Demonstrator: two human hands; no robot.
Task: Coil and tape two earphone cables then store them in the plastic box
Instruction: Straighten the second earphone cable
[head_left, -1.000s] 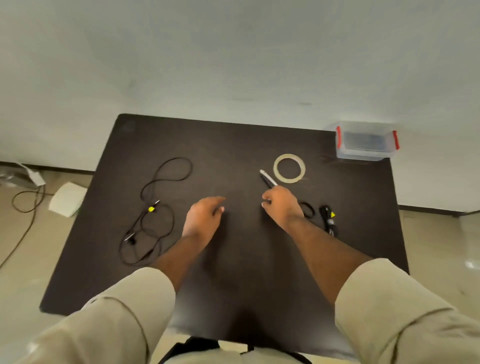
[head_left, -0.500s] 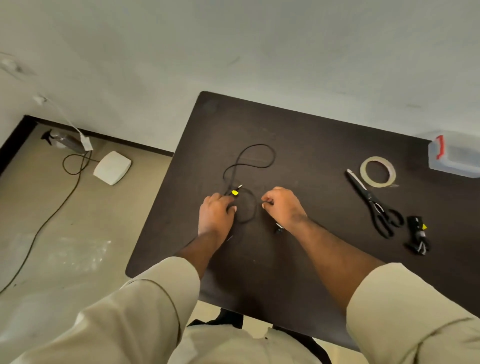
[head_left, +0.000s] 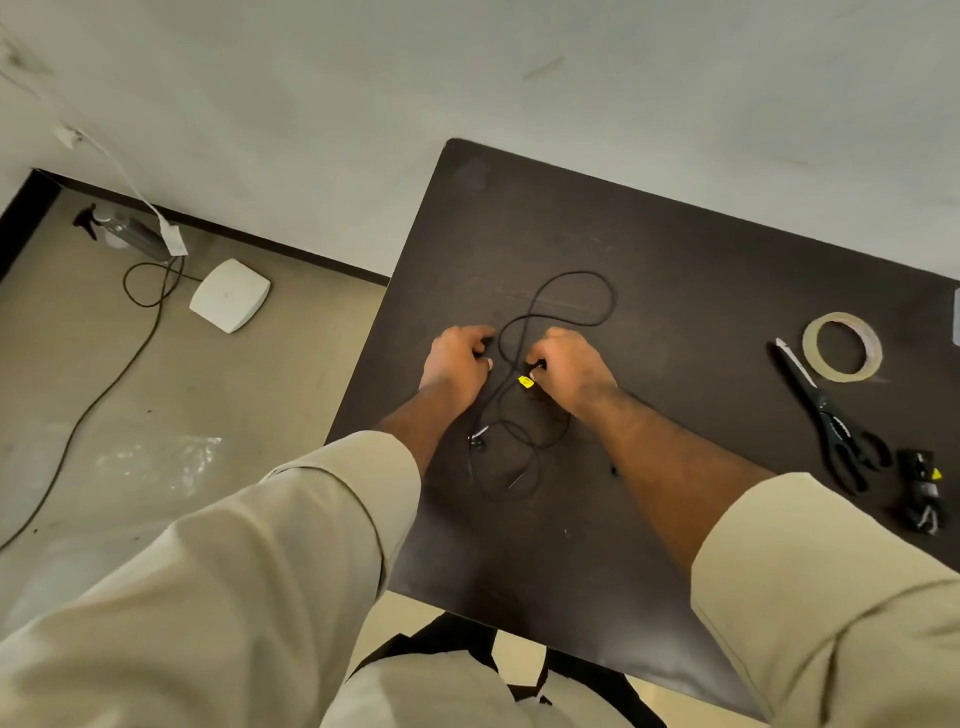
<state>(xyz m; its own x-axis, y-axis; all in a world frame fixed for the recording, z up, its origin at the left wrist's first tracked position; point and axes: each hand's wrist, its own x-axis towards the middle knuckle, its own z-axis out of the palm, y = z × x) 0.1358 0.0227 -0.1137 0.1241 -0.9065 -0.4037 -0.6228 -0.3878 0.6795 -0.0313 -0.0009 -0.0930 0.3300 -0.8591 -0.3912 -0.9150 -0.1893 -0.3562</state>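
A loose black earphone cable (head_left: 576, 275) with a yellow tag (head_left: 524, 382) sprawls on the dark table (head_left: 675, 234). My left hand (head_left: 457, 364) curls its fingers at the cable's left strand. Just beside the yellow tag, my right hand (head_left: 569, 371) pinches the cable. One earbud end (head_left: 478, 436) lies below my left wrist. A second earphone (head_left: 919, 488), bundled and bearing a yellow tag, lies at the table's right. Only a sliver of the plastic box (head_left: 956, 317) shows at the right frame edge.
A tape roll (head_left: 841, 347) and black scissors (head_left: 831, 421) lie right of my hands. The table's left edge is close to my left hand. On the floor to the left are a white device (head_left: 230, 295), a spray bottle (head_left: 124, 231) and a cord.
My right hand left the scissors and both hands moved left onto the loose cable. The yellow tag now sits at my right hand, and the view has swung left.
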